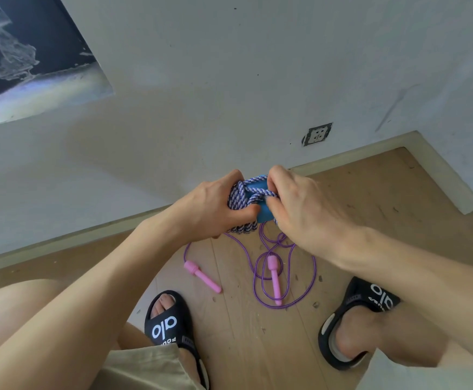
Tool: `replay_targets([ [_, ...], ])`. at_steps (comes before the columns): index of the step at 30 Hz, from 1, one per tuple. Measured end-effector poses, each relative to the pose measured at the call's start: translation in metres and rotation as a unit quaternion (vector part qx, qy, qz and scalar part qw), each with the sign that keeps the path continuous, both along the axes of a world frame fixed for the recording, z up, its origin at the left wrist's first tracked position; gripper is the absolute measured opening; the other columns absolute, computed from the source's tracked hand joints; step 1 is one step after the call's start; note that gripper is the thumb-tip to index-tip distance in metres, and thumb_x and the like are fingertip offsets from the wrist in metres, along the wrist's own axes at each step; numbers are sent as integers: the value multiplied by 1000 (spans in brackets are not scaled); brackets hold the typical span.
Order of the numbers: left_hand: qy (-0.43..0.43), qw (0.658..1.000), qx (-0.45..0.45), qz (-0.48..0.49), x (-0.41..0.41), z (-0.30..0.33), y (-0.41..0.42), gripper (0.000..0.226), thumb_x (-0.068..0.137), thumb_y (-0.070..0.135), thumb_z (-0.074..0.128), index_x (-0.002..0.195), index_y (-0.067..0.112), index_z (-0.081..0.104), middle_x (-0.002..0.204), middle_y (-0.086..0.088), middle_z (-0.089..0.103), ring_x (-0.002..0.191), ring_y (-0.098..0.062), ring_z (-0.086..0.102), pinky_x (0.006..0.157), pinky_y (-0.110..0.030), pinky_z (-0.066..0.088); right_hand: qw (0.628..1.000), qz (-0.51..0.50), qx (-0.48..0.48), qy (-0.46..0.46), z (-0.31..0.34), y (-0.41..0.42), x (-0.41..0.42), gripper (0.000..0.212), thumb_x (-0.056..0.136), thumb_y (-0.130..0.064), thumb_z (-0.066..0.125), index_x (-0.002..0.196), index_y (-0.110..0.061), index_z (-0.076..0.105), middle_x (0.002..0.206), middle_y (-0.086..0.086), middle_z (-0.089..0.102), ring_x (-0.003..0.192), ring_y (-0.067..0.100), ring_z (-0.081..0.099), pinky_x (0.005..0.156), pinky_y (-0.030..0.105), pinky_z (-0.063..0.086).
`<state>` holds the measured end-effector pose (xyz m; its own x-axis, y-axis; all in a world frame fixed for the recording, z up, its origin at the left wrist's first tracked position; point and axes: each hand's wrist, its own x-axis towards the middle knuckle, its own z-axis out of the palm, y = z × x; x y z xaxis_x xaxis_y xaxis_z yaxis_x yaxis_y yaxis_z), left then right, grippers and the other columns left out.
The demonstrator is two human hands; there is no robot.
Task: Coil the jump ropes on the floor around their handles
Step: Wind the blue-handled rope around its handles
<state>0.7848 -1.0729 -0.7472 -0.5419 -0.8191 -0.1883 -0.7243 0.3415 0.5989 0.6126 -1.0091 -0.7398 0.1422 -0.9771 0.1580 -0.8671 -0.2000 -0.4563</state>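
A blue-and-white braided jump rope [236, 198] is wound in several turns around its blue handles [262, 212], held up above the floor. My left hand [210, 204] grips the coiled bundle from the left. My right hand [300, 209] pinches a strand of the braided rope that crosses the handles. Below on the wood floor lies a second jump rope: a thin purple cord [311, 280] in loose loops with two pink handles, one [201, 275] to the left and one [274, 278] inside the loops.
My feet in black sandals stand on the floor, left [170, 327] and right [359, 319], on either side of the purple rope. A white wall with a skirting board [370, 153] and a socket [317, 134] is just behind.
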Motion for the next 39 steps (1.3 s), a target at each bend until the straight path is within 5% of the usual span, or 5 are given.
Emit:
replay_targets([
  [4, 23, 1000, 20, 2, 3, 0, 0, 26, 82, 45, 60, 93, 24, 49, 74, 1, 65, 58, -23, 64, 54, -36, 54, 992, 26, -69, 102, -4, 4, 4, 22, 81, 0, 66, 89, -10, 48, 77, 7, 53, 54, 30, 52, 47, 28, 18],
  [14, -14, 994, -94, 46, 8, -12, 7, 28, 84, 54, 52, 93, 30, 42, 70, 3, 61, 64, -21, 59, 58, -40, 51, 952, -30, 167, -253, -6, -2, -6, 8, 89, -10, 65, 93, -13, 58, 75, -8, 60, 54, 3, 55, 53, 19, 45],
  [20, -54, 979, -169, 97, 6, -12, 11, 31, 83, 58, 49, 94, 30, 40, 66, 2, 58, 61, -29, 56, 55, -36, 48, 848, -97, 239, -463, -5, -8, 3, 13, 99, -1, 50, 102, 8, 59, 104, 26, 64, 84, 36, 72, 73, 36, 62],
  [32, -86, 947, -303, 59, 2, -13, 15, 41, 84, 62, 46, 100, 25, 41, 72, 5, 54, 53, -31, 53, 48, -34, 48, 946, -88, 135, -282, 0, -20, -13, 19, 81, -14, 75, 83, -17, 56, 74, -11, 67, 65, 19, 63, 63, 29, 47],
  [39, -132, 926, -349, 59, -2, -20, 16, 43, 85, 62, 42, 99, 21, 40, 73, 3, 50, 46, -32, 50, 42, -28, 38, 977, -62, 68, -190, -8, -15, -6, 19, 83, -9, 68, 76, -18, 52, 73, 0, 63, 71, 21, 60, 64, 28, 47],
])
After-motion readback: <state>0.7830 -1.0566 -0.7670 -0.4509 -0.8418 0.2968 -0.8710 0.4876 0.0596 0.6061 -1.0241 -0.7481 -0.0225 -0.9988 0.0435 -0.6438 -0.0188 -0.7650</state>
